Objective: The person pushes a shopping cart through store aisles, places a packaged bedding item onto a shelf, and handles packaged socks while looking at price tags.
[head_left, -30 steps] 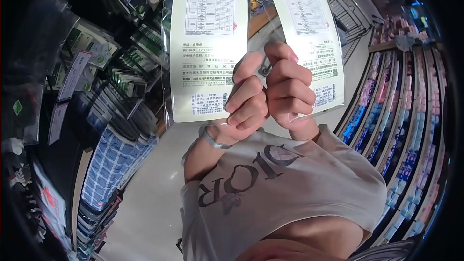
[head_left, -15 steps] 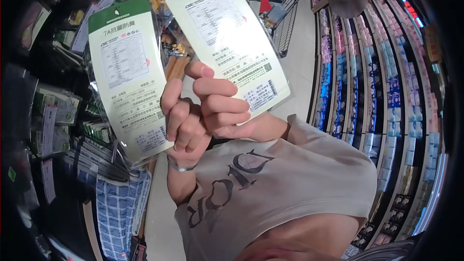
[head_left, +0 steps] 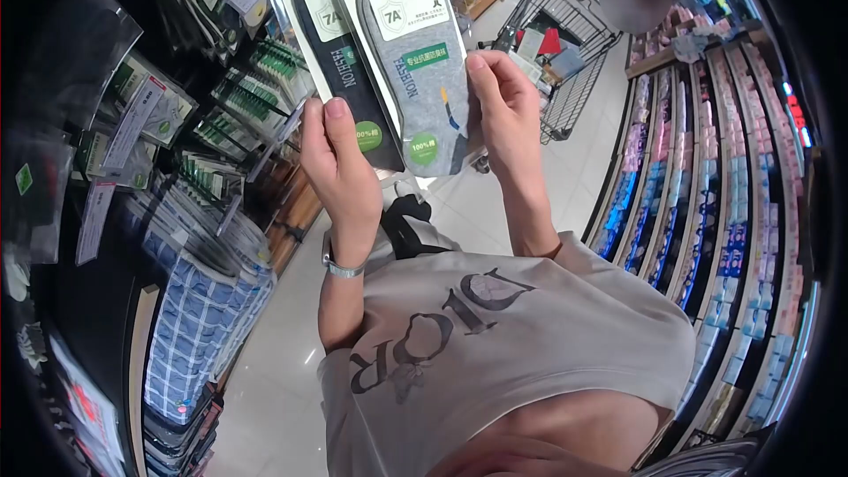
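Note:
Two packs of socks are held up side by side, fronts toward the camera. The dark sock pack (head_left: pixel 340 66) is on the left, partly overlapped by the grey sock pack (head_left: pixel 415 62) on the right. My left hand (head_left: pixel 340 163) pinches the lower left edge of the dark pack, thumb in front. At the right edge of the grey pack, my right hand (head_left: pixel 508 110) has its thumb and fingers closed on it. Both packs have green and white labels and a clear wrapper.
Racks of packaged goods (head_left: pixel 221 106) and blue checked fabric (head_left: pixel 199 327) stand at the left. A shopping cart (head_left: pixel 565 53) with items is beyond my right hand. Long shelves (head_left: pixel 707 212) of small packs curve along the right. One person, blurred, is near the cart.
The packs have turned from their printed backs to their fronts and now overlap. My hands, close together before, have moved apart to the packs' outer edges.

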A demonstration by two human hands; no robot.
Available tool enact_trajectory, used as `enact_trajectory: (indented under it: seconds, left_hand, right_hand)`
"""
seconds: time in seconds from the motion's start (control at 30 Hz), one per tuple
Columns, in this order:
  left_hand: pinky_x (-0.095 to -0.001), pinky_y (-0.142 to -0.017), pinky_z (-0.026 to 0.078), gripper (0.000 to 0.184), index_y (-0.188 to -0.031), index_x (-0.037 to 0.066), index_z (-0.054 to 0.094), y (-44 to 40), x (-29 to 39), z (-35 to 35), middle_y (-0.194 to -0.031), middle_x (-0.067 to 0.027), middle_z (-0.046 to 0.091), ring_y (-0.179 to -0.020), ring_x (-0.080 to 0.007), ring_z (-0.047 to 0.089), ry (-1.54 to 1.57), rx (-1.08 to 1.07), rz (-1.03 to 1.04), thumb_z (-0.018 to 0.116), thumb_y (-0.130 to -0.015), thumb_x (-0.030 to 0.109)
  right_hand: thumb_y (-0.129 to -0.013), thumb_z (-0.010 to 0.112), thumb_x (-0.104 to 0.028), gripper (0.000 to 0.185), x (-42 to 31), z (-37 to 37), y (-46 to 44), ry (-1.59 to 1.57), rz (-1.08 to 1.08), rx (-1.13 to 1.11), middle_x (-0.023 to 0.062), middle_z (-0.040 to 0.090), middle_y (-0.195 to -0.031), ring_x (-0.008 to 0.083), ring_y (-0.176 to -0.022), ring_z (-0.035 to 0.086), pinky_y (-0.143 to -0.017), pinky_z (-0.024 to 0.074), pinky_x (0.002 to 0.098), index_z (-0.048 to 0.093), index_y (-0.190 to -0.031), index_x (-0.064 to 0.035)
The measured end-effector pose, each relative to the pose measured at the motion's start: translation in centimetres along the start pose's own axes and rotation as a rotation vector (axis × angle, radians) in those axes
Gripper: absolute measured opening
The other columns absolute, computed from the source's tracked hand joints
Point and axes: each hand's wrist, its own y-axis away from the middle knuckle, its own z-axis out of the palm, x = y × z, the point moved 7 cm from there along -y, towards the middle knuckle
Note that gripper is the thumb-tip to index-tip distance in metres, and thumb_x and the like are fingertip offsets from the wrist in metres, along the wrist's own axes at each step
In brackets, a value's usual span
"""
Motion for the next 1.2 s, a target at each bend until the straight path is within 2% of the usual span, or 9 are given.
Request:
enact_trajectory:
  seconds: [0.4, 0.5, 0.57, 0.63, 0.67, 0.77, 0.83, 1.07, 1.2]
  left_hand:
    - [-0.0264, -0.063, 0.03, 0.033, -0.085, 0.003, 0.045, 0.9, 0.3, 1.2, -0.075, 0.0033, 0.037, -0.072, -0.0073, 0.033, 0.046, -0.056, 0.018, 0.045, -0.11, 0.025]
    - [-0.0267, -0.061, 0.029, 0.034, -0.084, 0.003, 0.043, 0.9, 0.2, 1.3, -0.075, 0.0029, 0.036, -0.071, -0.0075, 0.031, 0.052, -0.052, -0.002, 0.044, -0.111, 0.025]
    - [-0.0258, -0.064, 0.031, 0.035, -0.085, 0.003, 0.046, 1.1, 0.3, 1.3, -0.077, 0.004, 0.037, -0.073, -0.0074, 0.033, 0.067, -0.044, -0.044, 0.046, -0.11, 0.027]
    - [-0.0257, -0.064, 0.031, 0.035, -0.084, 0.004, 0.044, 1.1, 0.3, 1.5, -0.077, 0.004, 0.036, -0.073, -0.0074, 0.033, 0.083, -0.057, -0.05, 0.046, -0.11, 0.027]
    - [-0.0256, -0.064, 0.031, 0.035, -0.084, 0.004, 0.044, 1.2, 0.3, 1.5, -0.077, 0.004, 0.036, -0.073, -0.0074, 0.033, 0.089, -0.062, -0.052, 0.046, -0.11, 0.027]
    - [-0.0253, -0.064, 0.03, 0.034, -0.084, 0.004, 0.043, 1.6, -0.1, 1.8, -0.077, 0.004, 0.035, -0.073, -0.0074, 0.032, 0.05, -0.104, -0.057, 0.045, -0.111, 0.026]
    - [-0.025, -0.064, 0.03, 0.033, -0.085, 0.004, 0.043, 1.9, -0.1, 2.1, -0.078, 0.0039, 0.035, -0.073, -0.0075, 0.032, 0.046, -0.128, -0.062, 0.044, -0.111, 0.025]
    - [-0.0249, -0.066, 0.031, 0.031, -0.09, 0.003, 0.047, 2.4, -1.1, 2.5, -0.08, 0.0033, 0.038, -0.075, -0.0072, 0.033, 0.048, -0.23, -0.093, 0.043, -0.112, 0.024]
    - [-0.0252, -0.077, 0.039, 0.03, -0.107, -0.002, 0.057, 2.7, -0.7, 3.0, -0.091, -0.0013, 0.055, -0.084, -0.0085, 0.044, 0.113, -0.238, -0.123, 0.042, -0.112, 0.024]
  right_hand:
    - [-0.105, 0.06, -0.019, 0.021, -0.2, -2.5, 0.2, -0.136, 0.031, 0.069, -0.0027, 0.064, -0.092, 0.0032, -0.078, 0.05, -0.066, 0.0386, 0.0193, 0.067, -0.113, -0.001]
    - [-0.106, 0.054, -0.014, 0.023, -1.5, -4.3, -0.1, -0.442, 0.025, 0.083, 0.0045, 0.068, -0.1, 0.0075, -0.084, 0.062, -0.077, 0.0514, 0.0216, 0.062, -0.121, 0.0024]
    - [-0.105, 0.055, -0.013, 0.023, -1.7, -5.2, -0.2, -0.571, 0.082, -0.028, 0.0052, 0.065, -0.099, 0.0087, -0.086, 0.061, -0.078, 0.0507, 0.0226, 0.059, -0.121, 0.0029]
    - [-0.103, 0.056, -0.012, 0.025, -2.4, -3.4, -0.1, -1.197, 0.144, -0.399, 0.0073, 0.061, -0.103, 0.0099, -0.083, 0.055, -0.07, 0.045, 0.0222, 0.057, -0.123, 0.0034]
    - [-0.102, 0.057, -0.012, 0.026, -2.3, -3.6, 0.3, -1.235, 0.167, -0.353, 0.0083, 0.058, -0.108, 0.0104, -0.082, 0.049, -0.065, 0.0387, 0.0225, 0.055, -0.124, 0.0034]
    - [-0.103, 0.059, -0.015, 0.026, -2.5, -3.4, 1.5, -0.616, -0.11, -0.137, 0.0057, 0.059, -0.1, 0.0106, -0.08, 0.05, -0.066, 0.0387, 0.0215, 0.057, -0.122, 0.0018]
    - [-0.104, 0.061, -0.018, 0.021, -3.0, -3.9, 1.4, -0.042, -0.146, 0.194, -0.0019, 0.062, -0.088, 0.0056, -0.075, 0.051, -0.069, 0.0412, 0.0209, 0.064, -0.113, 0.0003]
    - [-0.103, 0.063, -0.016, 0.017, -0.8, -3.7, 1.0, -0.044, -0.032, 0.121, -0.0032, 0.062, -0.091, 0.0035, -0.079, 0.051, -0.072, 0.0406, 0.0198, 0.065, -0.108, 0.0002]
    - [-0.102, 0.063, -0.013, 0.015, -1.0, -2.9, 1.3, -0.036, -0.044, 0.099, -0.0025, 0.064, -0.092, 0.0036, -0.081, 0.053, -0.073, 0.0424, 0.0202, 0.065, -0.108, 0.0003]
